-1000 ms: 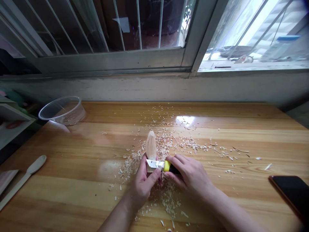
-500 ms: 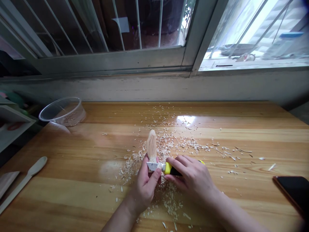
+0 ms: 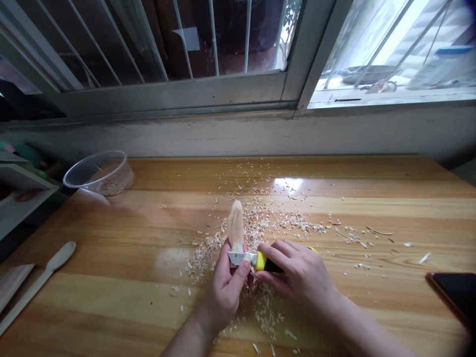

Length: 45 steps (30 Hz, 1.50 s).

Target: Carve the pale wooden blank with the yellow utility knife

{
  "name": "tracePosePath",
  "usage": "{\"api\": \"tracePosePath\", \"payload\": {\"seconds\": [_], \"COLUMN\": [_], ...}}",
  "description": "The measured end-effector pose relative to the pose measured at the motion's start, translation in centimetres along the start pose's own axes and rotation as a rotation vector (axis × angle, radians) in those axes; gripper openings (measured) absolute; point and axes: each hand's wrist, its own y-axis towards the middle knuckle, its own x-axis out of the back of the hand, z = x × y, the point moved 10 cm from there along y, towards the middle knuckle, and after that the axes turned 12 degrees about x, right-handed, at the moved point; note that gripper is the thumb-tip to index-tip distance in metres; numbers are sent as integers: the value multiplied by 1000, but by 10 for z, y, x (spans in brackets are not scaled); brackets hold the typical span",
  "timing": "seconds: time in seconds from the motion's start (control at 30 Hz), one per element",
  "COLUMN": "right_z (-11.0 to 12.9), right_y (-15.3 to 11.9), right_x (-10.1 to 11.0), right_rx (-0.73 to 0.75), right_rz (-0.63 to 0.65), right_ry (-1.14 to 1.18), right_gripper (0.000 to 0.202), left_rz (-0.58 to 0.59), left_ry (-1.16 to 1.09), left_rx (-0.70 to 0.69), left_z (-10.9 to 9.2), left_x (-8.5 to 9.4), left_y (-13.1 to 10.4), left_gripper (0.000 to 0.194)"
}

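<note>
A pale carved piece of wood (image 3: 235, 227), rounded at its far end and narrower near the fingers, points away from me. My left hand (image 3: 227, 287) is closed around its near part, with the thumb up by the blade. My right hand (image 3: 299, 270) grips a yellow and black utility knife (image 3: 268, 263). Its short, wide blade lies across the narrow part of the wood, just beside my left thumb. The wood's near end is hidden by the hand and blade. Wood shavings (image 3: 260, 223) are scattered beneath and around both hands.
A wooden spoon (image 3: 55, 260) and a flat wooden piece (image 3: 14, 282) lie at the left of the table (image 3: 122, 277). A clear plastic bowl (image 3: 115, 181) with bits inside stands at the back left corner. A phone (image 3: 455, 295) rests at the right edge. A barred window rises behind.
The whole view has shifted slightly, so things appear a little further right. Both hands keep their grip, and the blade stays at about the same spot on the wood.
</note>
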Motion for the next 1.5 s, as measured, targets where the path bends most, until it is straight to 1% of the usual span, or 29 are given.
{"api": "tracePosePath", "payload": {"seconds": [0.1, 0.17, 0.27, 0.47, 0.7, 0.8, 0.9, 1.0, 1.1, 1.2, 1.3, 1.5], "right_z": [2, 2, 4, 1, -2, 2, 3, -1, -4, -4, -4, 0], "right_y": [1, 1, 1, 1, 1, 1, 2, 1, 1, 0, -1, 2], "right_x": [3, 5, 7, 8, 1, -2, 1, 5, 4, -1, -3, 5], "right_rx": [-11, -18, -17, -12, 23, 37, 35, 25, 21, 29, 18, 32], "right_rz": [-20, -30, -45, -54, -27, 4, -9, -44, -31, -1, 12, -39], "right_ry": [-34, -40, -55, -73, 54, 64, 41, 14, 23, 48, 45, -33], "right_gripper": [41, 42, 42, 38, 44, 42, 42, 42, 42, 45, 45, 39], "left_rz": [61, 81, 47, -37, -51, -64, -80, -57, -45, -63, -85, -124], "left_ry": [22, 20, 0, -28, -57, -86, -98, -84, -67, -53, -23, 66], "left_rx": [0, -20, -50, -46, -61, -72, -58, -21, -25, -25, 2, 4], "left_z": [1, 0, -3, 1, 1, -2, 0, 4, 4, 3, 5, 3], "left_x": [-5, -8, -8, -4, -2, 1, 3, -1, -3, 0, 3, 4], "left_y": [1, 1, 0, 2, -1, -2, -2, -1, -1, -1, 0, 0], "left_gripper": [34, 31, 33, 39, 37, 37, 43, 53, 52, 50, 55, 61]}}
